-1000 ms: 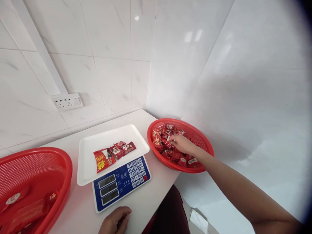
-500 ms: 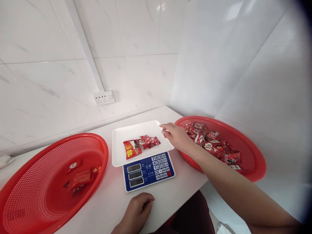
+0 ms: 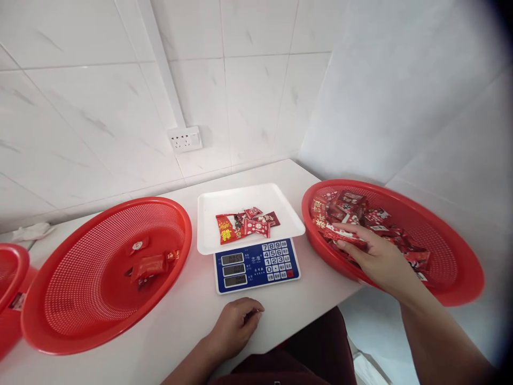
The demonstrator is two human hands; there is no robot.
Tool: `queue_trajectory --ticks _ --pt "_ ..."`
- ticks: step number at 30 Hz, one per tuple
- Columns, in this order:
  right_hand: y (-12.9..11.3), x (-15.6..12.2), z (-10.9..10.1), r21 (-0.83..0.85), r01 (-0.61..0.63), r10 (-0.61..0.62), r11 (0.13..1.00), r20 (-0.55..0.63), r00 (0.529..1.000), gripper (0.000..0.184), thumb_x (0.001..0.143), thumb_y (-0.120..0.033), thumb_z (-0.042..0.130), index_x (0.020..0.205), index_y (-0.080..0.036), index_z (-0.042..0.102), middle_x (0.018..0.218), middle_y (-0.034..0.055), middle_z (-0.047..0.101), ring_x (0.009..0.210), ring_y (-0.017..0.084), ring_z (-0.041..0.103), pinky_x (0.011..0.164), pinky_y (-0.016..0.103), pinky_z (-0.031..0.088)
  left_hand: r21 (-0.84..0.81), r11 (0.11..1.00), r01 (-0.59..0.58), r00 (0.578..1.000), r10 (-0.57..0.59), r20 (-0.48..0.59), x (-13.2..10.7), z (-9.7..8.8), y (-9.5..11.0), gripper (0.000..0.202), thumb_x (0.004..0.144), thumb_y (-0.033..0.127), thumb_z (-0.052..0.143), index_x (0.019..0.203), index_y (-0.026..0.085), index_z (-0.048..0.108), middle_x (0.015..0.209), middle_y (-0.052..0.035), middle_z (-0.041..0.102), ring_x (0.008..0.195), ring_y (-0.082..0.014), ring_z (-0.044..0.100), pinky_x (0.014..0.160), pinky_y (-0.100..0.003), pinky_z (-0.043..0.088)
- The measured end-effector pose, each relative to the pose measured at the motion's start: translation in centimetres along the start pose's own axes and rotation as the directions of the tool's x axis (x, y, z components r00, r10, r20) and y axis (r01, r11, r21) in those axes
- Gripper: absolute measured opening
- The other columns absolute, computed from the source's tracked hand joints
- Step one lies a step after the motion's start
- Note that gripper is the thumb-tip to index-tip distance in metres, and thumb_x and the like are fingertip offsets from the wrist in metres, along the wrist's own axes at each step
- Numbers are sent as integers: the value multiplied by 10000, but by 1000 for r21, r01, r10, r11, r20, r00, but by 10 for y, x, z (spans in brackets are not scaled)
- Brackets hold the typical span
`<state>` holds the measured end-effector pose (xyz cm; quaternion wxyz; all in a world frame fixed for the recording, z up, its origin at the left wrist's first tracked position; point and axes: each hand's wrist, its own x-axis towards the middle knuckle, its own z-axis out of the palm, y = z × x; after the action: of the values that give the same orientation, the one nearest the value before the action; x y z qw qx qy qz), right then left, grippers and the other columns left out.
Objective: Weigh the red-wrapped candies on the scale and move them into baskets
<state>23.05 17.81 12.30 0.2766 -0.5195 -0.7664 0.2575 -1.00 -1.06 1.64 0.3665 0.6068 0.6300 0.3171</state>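
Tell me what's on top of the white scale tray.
On the white scale tray lies a small pile of red candy packets, overlapping. Whatever lies beneath the top packets is covered. Neither hand is on the tray.

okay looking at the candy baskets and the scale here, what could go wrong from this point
1. The right basket juts past the counter edge; the right hand pressing on its near rim could tip it and spill the packets.
2. The packets on the scale tray are bunched together, so a hastily added one may slide off.
3. The left hand rests close to the scale keypad and could bump a key.
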Motion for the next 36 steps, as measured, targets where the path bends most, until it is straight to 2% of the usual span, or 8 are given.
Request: queue_trajectory --ticks 5,7,10,13,16,19,29,36 --pt "3 -5 5 127 -62 66 990 -29 997 399 769 -411 556 1131 -243 540 863 47 711 799 246 682 764 403 532 11 1000 2 1000 -2 7 0 -1 2 223 852 236 444 933 209 650 893 -30 679 796 -145 612 731 -232 468" --pt "0 -3 11 124 16 -9 992 -58 998 331 763 -401 571 1041 -222 562 923 68 693 763 232 677 712 366 542 17 1000 2 1000 -2 6 0 -2 3 226 851 236 441 932 206 650 892 -33 680 797 -149 613 731 -237 470" --pt "-11 3 26 164 122 -130 979 36 991 264 816 -377 513 1020 -215 554 986 77 663 765 204 665 694 340 545 12 1000 2 1000 -3 5 0 -2 4 225 850 235 441 931 207 649 892 -33 679 802 -151 614 729 -238 469" --pt "-25 14 47 248 119 -152 962 122 981 250 823 -330 502 1043 -219 538 1055 76 635 772 190 661 702 339 551 0 1000 -1 1000 1 -2 1 -2 4 224 851 233 441 928 205 650 884 -33 679 798 -150 613 721 -234 468" --pt "-39 28 66 353 60 -121 934 154 981 374 813 -313 515 1174 -219 477 1153 91 592 760 178 661 707 344 556 -2 1000 0 1000 0 -11 1 -2 4 215 848 225 450 919 206 652 876 -26 679 785 -146 613 717 -229 467" --pt "-45 37 75 342 91 -131 935 95 987 509 820 -331 516 1302 -230 384 1310 115 481 760 167 649 726 366 549 -7 1000 5 1000 -5 -12 0 -2 3 212 847 225 454 919 210 652 891 -26 680 783 -144 612 718 -227 468" --pt "-10 6 38 121 104 -72 987 -242 968 393 825 -389 522 1175 -211 542 1019 89 646 799 203 632 749 366 515 -5 1000 8 1000 -8 13 1 -3 4 226 854 237 445 936 206 653 902 -35 682 807 -150 614 744 -235 470" --pt "5 -5 29 -53 87 -97 995 -240 966 315 816 -383 497 1067 -228 606 1025 78 650 814 211 633 698 339 527 -8 1000 15 1000 -15 17 2 -4 6 223 855 241 444 936 213 650 900 -31 685 796 -149 615 719 -230 473"
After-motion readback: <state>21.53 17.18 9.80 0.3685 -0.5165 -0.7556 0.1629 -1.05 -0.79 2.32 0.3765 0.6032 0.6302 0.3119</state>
